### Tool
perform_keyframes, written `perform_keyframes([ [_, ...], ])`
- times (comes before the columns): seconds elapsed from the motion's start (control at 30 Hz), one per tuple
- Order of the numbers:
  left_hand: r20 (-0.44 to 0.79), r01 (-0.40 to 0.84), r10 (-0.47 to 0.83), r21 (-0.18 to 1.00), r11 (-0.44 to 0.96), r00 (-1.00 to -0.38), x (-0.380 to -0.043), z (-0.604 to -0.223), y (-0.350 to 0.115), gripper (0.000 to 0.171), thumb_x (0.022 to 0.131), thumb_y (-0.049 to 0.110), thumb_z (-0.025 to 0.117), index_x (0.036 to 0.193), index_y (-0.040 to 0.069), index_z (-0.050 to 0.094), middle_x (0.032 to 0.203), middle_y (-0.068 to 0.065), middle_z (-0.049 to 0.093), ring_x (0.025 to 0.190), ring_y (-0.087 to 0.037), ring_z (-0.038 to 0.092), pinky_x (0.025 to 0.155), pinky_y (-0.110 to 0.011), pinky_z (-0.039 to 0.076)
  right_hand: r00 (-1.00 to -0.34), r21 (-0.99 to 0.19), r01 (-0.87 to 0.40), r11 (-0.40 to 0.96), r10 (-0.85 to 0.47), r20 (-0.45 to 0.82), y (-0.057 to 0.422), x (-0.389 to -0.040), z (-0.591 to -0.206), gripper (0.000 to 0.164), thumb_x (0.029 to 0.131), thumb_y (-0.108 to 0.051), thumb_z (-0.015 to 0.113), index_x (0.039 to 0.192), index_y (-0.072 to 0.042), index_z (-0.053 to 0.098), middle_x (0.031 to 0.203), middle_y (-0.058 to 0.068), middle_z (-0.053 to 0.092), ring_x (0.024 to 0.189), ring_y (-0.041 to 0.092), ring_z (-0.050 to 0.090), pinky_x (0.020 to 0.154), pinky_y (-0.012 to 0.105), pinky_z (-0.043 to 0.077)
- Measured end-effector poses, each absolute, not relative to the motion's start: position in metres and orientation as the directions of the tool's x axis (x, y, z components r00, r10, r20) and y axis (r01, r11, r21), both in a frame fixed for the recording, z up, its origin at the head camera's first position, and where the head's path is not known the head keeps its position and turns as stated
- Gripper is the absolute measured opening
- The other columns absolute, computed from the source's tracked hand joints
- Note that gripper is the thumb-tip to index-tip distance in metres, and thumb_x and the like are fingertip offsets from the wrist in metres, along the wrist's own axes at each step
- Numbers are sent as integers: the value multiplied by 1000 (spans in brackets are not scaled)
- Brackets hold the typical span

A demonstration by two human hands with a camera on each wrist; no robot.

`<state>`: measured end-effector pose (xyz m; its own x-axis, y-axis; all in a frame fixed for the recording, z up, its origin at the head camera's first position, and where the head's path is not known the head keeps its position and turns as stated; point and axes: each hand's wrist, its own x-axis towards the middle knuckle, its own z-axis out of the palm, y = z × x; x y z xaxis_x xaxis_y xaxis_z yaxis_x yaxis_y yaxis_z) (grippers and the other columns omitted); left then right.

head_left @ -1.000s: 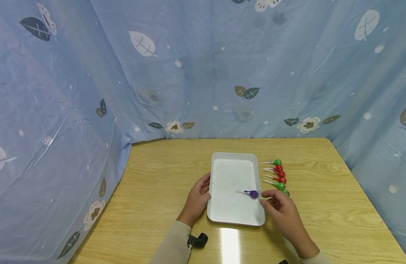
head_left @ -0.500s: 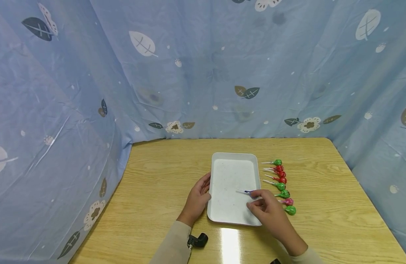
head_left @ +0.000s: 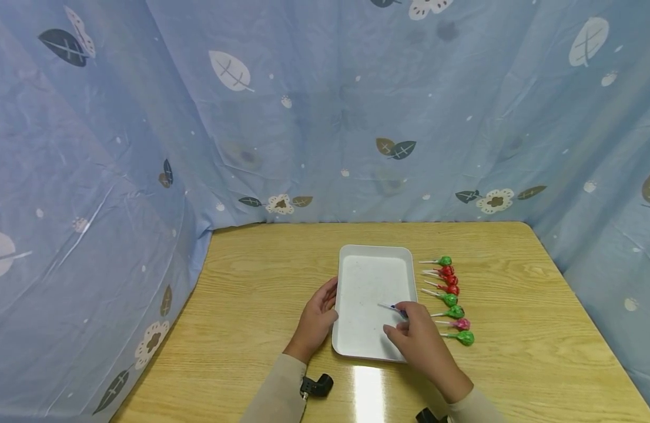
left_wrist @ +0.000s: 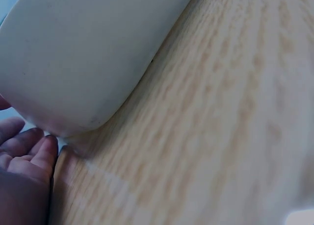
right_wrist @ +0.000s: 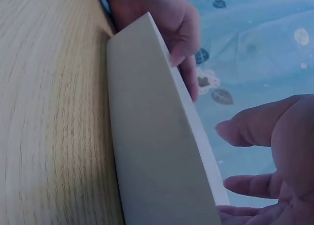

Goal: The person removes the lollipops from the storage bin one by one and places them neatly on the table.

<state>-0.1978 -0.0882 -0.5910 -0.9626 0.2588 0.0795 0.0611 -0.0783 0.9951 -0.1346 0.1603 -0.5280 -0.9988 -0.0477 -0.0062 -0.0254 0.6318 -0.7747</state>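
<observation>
A white tray (head_left: 367, 282) lies on the wooden table. My left hand (head_left: 315, 323) grips its left side; in the right wrist view that hand's thumb (right_wrist: 180, 53) hooks over the rim. Inside the tray is a lollipop (head_left: 389, 306) in a purple-blue wrapper, its white stick pointing left. My right hand (head_left: 416, 336) hovers over the tray's right side, its index finger covering most of the candy head. Thumb and index finger stand apart. The right wrist view shows these fingers (right_wrist: 250, 129) above the rim, spread, and the lollipop is hidden there.
To the right of the tray, several lollipops form a column, sticks pointing left: a green one (head_left: 445, 260) farthest away, red ones (head_left: 451, 280), more green, a pink one (head_left: 463, 324), and a green one (head_left: 466, 338) nearest. A blue patterned curtain (head_left: 314, 117) borders the table.
My right hand has moved left from the tray's right rim to over the purple lollipop, uncovering the nearer lollipops on the table. The left hand has stayed on the tray.
</observation>
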Motion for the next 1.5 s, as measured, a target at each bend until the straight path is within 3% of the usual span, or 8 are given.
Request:
perform_keyframes([
  [0.17,72,52,261,995,-85,-963,-197,-590,-88,81,89,-15,44,168,1,37,168,-14,42,152,-26,44,121,-32,40,-997,-736,-67,674,-72,26,154,-137,-530,51,93,-16,86,131,8,64,120,19,59,91,22,55,77,40,53],
  [0.33,75,55,261,995,-84,-962,-197,-590,-88,81,89,-15,44,168,0,36,168,-17,42,152,-28,44,121,-34,39,-1000,-738,-29,674,-16,25,150,-136,-530,53,94,-14,84,134,10,60,136,29,47,94,26,56,80,43,54],
  [0.53,88,70,263,995,-77,-961,-199,-591,-87,81,89,-15,44,167,0,36,168,-18,41,153,-31,42,123,-36,38,-1000,-702,-16,712,-8,16,146,-141,-529,56,95,-13,81,134,18,56,126,29,57,104,33,56,91,53,54],
  [0.8,79,58,261,994,-89,-962,-198,-589,-88,80,89,-16,43,168,0,36,168,-15,42,152,-27,44,121,-32,40,-999,-751,-47,659,-49,19,145,-142,-531,49,95,-7,82,134,14,60,113,17,60,92,22,61,80,42,59],
  [0.97,81,59,261,994,-90,-962,-198,-588,-88,81,89,-16,44,168,1,36,169,-15,42,152,-27,43,120,-31,40,-999,-763,-49,644,-38,32,143,-142,-534,50,95,-6,81,136,11,59,124,23,55,90,19,61,76,34,58],
  [1.13,79,57,264,994,-93,-961,-198,-589,-88,81,89,-15,44,168,1,37,168,-15,42,152,-27,44,120,-32,40,-1000,-711,4,704,-3,-8,141,-145,-535,53,95,-10,81,136,13,57,122,25,51,89,24,56,73,39,54],
  [1.37,84,65,262,995,-80,-961,-198,-589,-88,82,88,-15,44,168,1,37,168,-16,42,153,-28,43,121,-32,39,-997,-643,-71,762,-58,42,139,-146,-540,33,91,7,71,124,10,65,115,22,59,105,34,62,96,54,58],
  [1.5,80,61,261,995,-80,-962,-198,-589,-88,82,87,-15,44,167,1,37,168,-15,42,153,-27,43,121,-31,39,-995,-624,-98,776,-88,47,139,-146,-542,24,90,8,76,113,5,70,104,14,61,96,29,63,89,51,60],
])
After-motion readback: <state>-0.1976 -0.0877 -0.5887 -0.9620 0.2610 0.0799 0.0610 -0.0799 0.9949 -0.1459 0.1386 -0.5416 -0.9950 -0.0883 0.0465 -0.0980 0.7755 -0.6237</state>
